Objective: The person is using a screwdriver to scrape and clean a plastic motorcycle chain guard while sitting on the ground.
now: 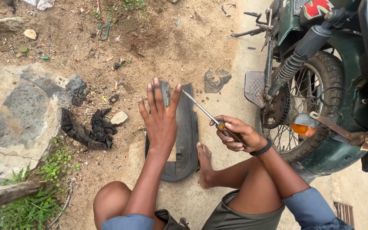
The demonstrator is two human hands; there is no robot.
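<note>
Resting flat, the left hand (160,117) is spread on a black plastic cover (187,136). A screwdriver (205,113) is gripped by the right hand (237,134), beside the motorcycle wheel (307,106).

Outdoor site in daylight: bare sandy ground (167,38) with litter, cracked concrete slab (13,115), grass patch (43,200), parked green motorcycle (329,85) on pavement at right.
</note>
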